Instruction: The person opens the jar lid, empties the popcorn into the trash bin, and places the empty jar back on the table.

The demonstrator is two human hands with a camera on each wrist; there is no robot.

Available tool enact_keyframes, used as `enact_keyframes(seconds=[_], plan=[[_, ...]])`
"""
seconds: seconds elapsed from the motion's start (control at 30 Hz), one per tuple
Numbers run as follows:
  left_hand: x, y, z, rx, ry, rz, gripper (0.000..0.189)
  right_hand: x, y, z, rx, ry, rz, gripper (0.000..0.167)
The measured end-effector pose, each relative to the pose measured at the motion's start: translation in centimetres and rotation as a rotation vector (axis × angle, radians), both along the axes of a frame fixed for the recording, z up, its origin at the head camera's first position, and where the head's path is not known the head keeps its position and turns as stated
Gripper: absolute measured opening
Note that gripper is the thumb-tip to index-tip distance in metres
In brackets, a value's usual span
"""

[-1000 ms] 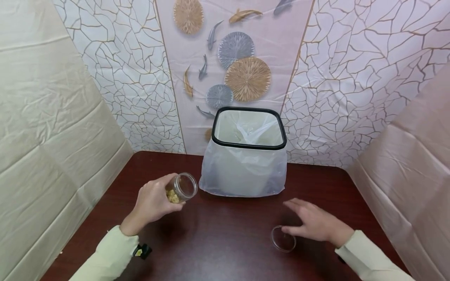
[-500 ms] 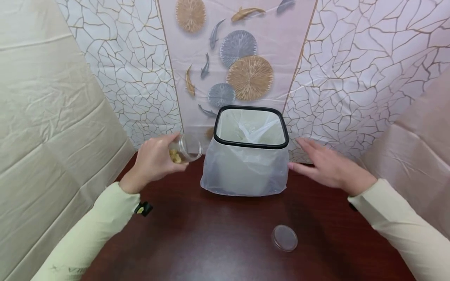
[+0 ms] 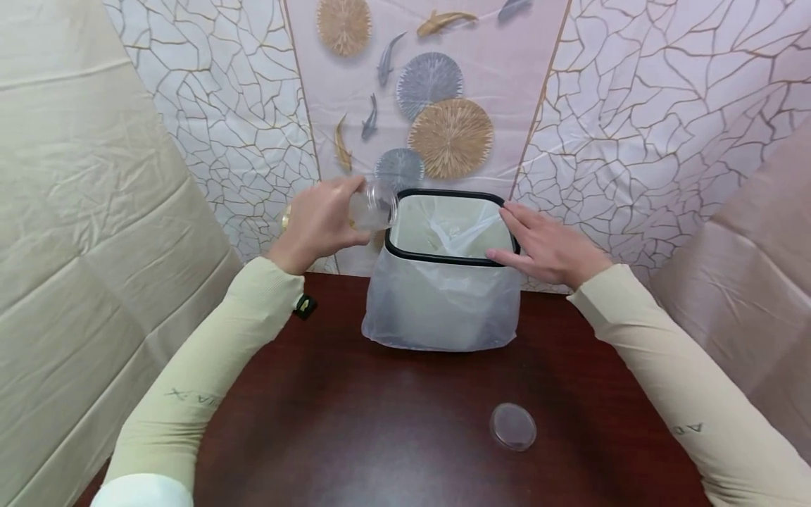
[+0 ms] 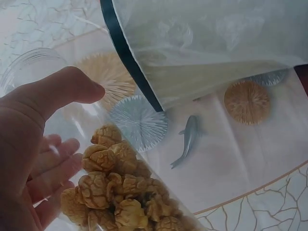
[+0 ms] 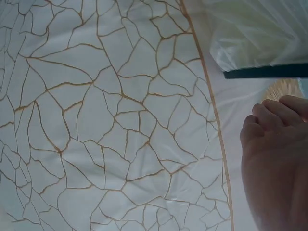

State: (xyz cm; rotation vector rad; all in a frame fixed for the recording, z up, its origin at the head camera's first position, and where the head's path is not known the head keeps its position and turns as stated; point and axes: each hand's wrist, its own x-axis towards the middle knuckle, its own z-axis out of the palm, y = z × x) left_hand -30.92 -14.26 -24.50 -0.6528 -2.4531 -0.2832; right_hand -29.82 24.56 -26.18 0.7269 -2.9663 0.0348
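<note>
My left hand [image 3: 319, 222] grips a clear jar [image 3: 374, 208] tipped sideways, its mouth at the left rim of the bin. Caramel popcorn [image 4: 127, 187] lies heaped inside the jar in the left wrist view, with my thumb and fingers around the clear wall. The bin has a black rim [image 3: 443, 259] and is lined with a whitish plastic bag [image 3: 443, 306] that hangs over its outside. My right hand [image 3: 548, 243] overlaps the bin's right rim in the head view, fingers extended and nothing held.
A round clear lid [image 3: 513, 427] lies on the dark red-brown table [image 3: 380, 422], in front of the bin and to its right. Patterned cloth [image 3: 633, 141] hangs behind the bin, and beige cloth [image 3: 114, 232] stands along both sides.
My left hand has carried the jar up and right to the bin's rim. My right hand has left the lid and moved up to the rim's right side.
</note>
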Motion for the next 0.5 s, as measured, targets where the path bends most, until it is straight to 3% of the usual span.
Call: enact_keyframes(seconds=[0.23,0.5], plan=[[-2.3,1.6,0.6,-0.092,0.05,-0.026,0.069,-1.0,-0.2,-0.8,-0.021,-0.065,-0.03,0.097],[-3.0,2.7,0.5,-0.199,0.174,-0.046,0.057,-1.3,-0.1,-2.4,-0.072,-0.056,-0.023,0.088]])
